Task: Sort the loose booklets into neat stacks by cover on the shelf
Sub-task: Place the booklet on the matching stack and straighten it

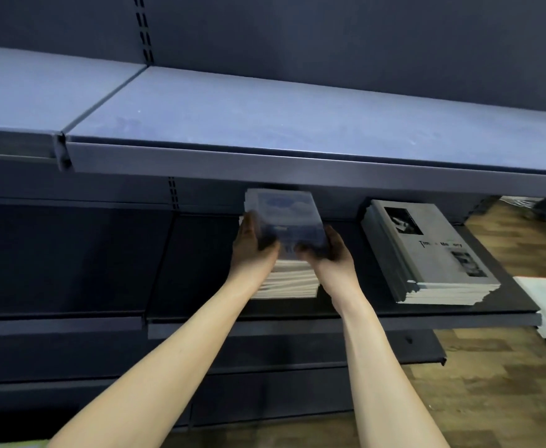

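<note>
Booklets: grey stack (426, 253) squared on shelf (346, 318); blue stack (284, 221) gripped at both sides by left hand (252, 244) and right hand (328, 253), fingers curled, alignment judged unfinished.

blue stack (284, 221) left of grey stack (426, 253), on shelf (346, 313)

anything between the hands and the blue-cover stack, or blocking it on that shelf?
Nothing visible. The left hand and right hand already grip the blue-cover stack by its sides on the middle shelf. The grey-cover stack sits apart to the right.
</note>
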### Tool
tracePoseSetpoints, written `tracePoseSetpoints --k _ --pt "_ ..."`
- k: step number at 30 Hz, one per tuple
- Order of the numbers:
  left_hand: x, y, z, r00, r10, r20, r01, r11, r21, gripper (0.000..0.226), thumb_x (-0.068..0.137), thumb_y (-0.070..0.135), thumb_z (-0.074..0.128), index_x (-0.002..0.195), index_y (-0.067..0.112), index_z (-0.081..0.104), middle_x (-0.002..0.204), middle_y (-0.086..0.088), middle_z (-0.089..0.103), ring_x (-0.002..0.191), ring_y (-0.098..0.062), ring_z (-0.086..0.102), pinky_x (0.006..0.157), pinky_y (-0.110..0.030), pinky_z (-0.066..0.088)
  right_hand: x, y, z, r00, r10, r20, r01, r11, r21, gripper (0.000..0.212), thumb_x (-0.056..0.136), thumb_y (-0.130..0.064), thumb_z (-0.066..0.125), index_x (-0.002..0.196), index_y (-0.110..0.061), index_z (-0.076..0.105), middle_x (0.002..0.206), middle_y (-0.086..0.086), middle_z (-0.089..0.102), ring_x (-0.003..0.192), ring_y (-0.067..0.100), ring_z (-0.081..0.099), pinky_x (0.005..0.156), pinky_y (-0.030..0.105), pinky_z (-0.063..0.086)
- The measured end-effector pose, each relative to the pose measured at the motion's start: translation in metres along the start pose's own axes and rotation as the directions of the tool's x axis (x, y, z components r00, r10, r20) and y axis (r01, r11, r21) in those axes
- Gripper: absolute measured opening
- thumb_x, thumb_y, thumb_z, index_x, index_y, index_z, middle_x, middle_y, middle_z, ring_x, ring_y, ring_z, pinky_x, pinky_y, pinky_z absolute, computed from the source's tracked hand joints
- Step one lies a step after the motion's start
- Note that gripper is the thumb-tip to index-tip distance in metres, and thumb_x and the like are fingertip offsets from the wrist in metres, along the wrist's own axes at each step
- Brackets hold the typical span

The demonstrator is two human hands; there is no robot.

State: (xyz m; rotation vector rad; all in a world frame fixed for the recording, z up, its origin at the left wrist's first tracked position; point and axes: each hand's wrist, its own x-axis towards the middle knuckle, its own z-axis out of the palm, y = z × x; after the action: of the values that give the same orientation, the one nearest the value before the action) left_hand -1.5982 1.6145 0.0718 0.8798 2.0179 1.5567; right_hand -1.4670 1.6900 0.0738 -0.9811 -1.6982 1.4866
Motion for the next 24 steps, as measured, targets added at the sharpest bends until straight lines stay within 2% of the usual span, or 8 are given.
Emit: tracePoseSetpoints --k 3,6,8,12,14,16,20,24 --pt "0.011 -0.011 0.006 1.000 -0.009 0.006 0.008 0.998 0.063 0.057 0.093 0.029 0.059 0.144 0.026 0.032 0.140 0.003 0.045 0.122 -0.018 0.052 0.098 -0.038 0.050 0.009 0.006 0.000 1.000 -0.017 0.014 0.018 0.998 -0.053 0.057 0.083 -0.018 0.079 0.134 -0.027 0.055 0.116 -0.011 0.069 0.103 0.000 0.066 0.084 0.017 0.053" --pt "0.013 -0.017 0.010 0.999 0.001 0.037 -0.004 0.997 0.074 0.072 0.091 0.033 0.062 0.151 0.028 0.022 0.154 0.003 0.029 0.136 -0.017 0.038 0.112 -0.040 0.037 0.015 0.016 0.002 1.000 -0.026 0.007 0.027 0.998 -0.063 0.061 0.084 -0.018 0.079 0.138 -0.027 0.051 0.117 -0.014 0.065 0.099 -0.009 0.063 0.082 0.012 0.053" --pt "0.014 -0.019 0.011 0.999 -0.007 0.040 0.003 0.995 0.104 0.081 0.091 0.030 0.064 0.155 0.025 0.013 0.159 0.000 0.019 0.142 -0.019 0.029 0.116 -0.033 0.028 0.016 0.020 0.003 1.000 -0.030 0.000 0.029 0.998 -0.058 0.068 0.084 -0.018 0.079 0.143 -0.024 0.047 0.124 -0.012 0.064 0.105 -0.008 0.061 0.094 0.020 0.053" --pt "-0.001 -0.023 0.008 0.999 0.050 0.019 -0.051 0.997 0.065 0.087 0.085 0.039 0.069 0.152 0.038 0.014 0.156 0.002 0.021 0.138 -0.018 0.036 0.109 -0.038 0.041 0.008 0.027 -0.003 0.999 -0.044 -0.015 0.043 0.997 -0.058 0.090 0.079 -0.033 0.083 0.153 -0.027 0.034 0.143 -0.009 0.054 0.129 0.005 0.052 0.108 0.031 0.046" --pt "-0.019 -0.027 0.006 0.994 0.105 0.022 -0.107 0.992 0.074 0.092 0.079 0.048 0.073 0.150 0.046 0.014 0.152 0.007 0.024 0.130 -0.010 0.042 0.097 -0.027 0.048 -0.002 0.033 -0.010 0.999 -0.054 0.006 0.054 0.997 -0.061 0.100 0.072 -0.046 0.086 0.154 -0.035 0.030 0.147 -0.013 0.049 0.133 0.003 0.048 0.110 0.032 0.044" --pt "-0.036 -0.037 0.003 0.990 0.138 0.010 -0.138 0.981 0.133 0.104 0.073 0.049 0.079 0.148 0.051 0.008 0.151 0.009 0.023 0.127 -0.004 0.039 0.091 -0.013 0.041 -0.010 0.041 -0.017 0.994 -0.089 0.061 0.097 0.987 -0.129 0.110 0.064 -0.052 0.090 0.152 -0.043 0.026 0.150 -0.015 0.043 0.134 0.000 0.046 0.109 0.032 0.044" --pt "-0.058 -0.067 0.006 0.993 0.112 0.022 -0.113 0.945 0.308 0.130 0.069 0.043 0.085 0.145 0.052 -0.020 0.157 0.005 0.017 0.125 -0.007 0.043 0.090 -0.020 0.045 -0.019 0.061 -0.022 0.972 -0.152 0.180 0.202 0.931 -0.305 0.130 0.064 -0.035 0.094 0.154 -0.047 0.002 0.160 -0.012 0.023 0.135 -0.005 0.039 0.105 0.021 0.042" --pt "-0.058 -0.098 0.023 0.998 0.066 -0.009 -0.059 0.932 0.357 0.138 0.072 0.034 0.084 0.140 0.046 -0.035 0.155 0.002 0.030 0.122 -0.014 0.052 0.093 -0.033 0.052 -0.009 0.092 -0.015 0.959 -0.231 0.162 0.278 0.869 -0.409 0.134 0.076 -0.019 0.086 0.147 -0.053 -0.022 0.165 -0.007 0.011 0.127 -0.003 0.040 0.090 0.008 0.039"
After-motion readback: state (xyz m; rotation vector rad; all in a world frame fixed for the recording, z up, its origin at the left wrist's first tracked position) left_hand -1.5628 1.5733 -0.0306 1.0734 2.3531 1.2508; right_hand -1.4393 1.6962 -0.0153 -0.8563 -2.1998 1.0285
